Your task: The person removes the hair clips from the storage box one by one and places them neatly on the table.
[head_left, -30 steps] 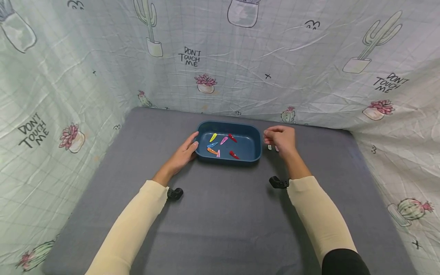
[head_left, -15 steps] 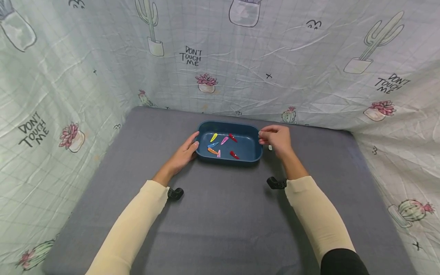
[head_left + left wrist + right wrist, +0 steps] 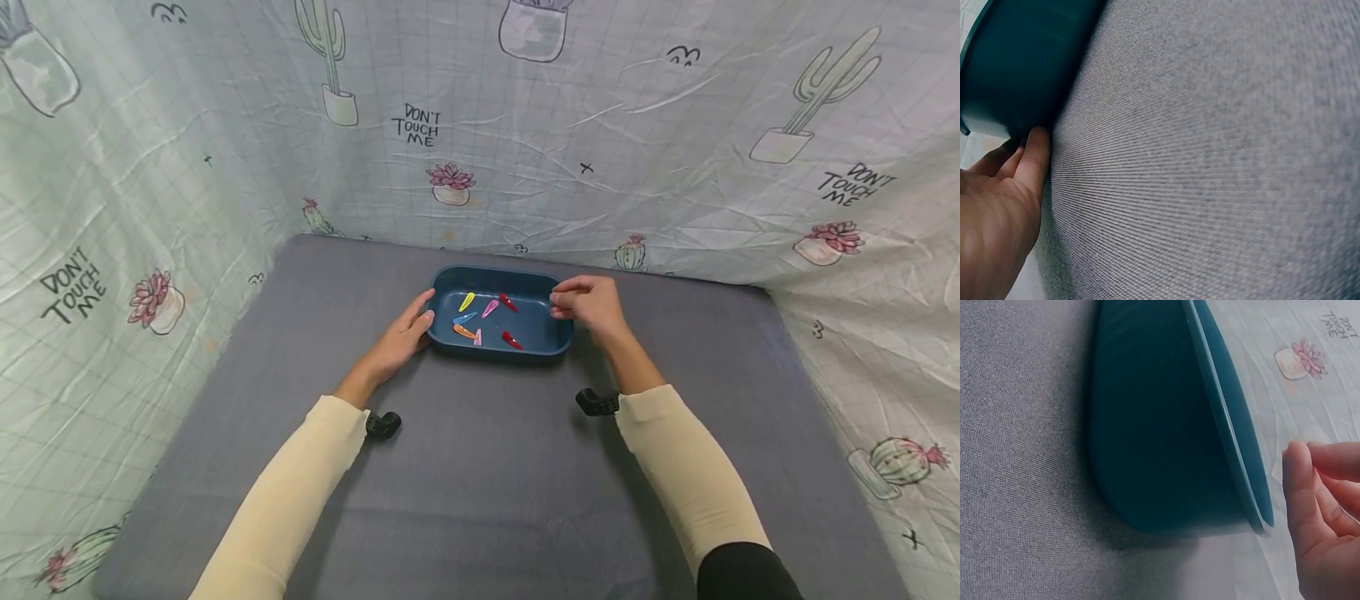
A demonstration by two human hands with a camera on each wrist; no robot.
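Note:
A dark blue rectangular tray (image 3: 540,330) holds several snap hair clips: a yellow clip (image 3: 467,302), a blue clip (image 3: 465,318), an orange clip (image 3: 464,332), two pink ones and two red ones. My left hand (image 3: 396,343) touches the tray's left end with fairly straight fingers; in the left wrist view its fingertips (image 3: 1036,140) meet the outer wall low down. Over the tray's right end, my right hand (image 3: 592,307) pinches thumb and forefinger together. In the right wrist view a small dark bit shows at those fingertips (image 3: 1297,453); the clip there is mostly hidden.
A grey cloth-covered table (image 3: 487,467) bears the tray near its far edge. Patterned fabric (image 3: 517,125) hangs behind and on both sides. A black camera (image 3: 597,402) sits on the right wrist, another camera (image 3: 383,425) on the left.
My right hand has moved left from beside the tray to above its right end, fingertips together. The small clips seen under it earlier are out of sight. The left hand stays put.

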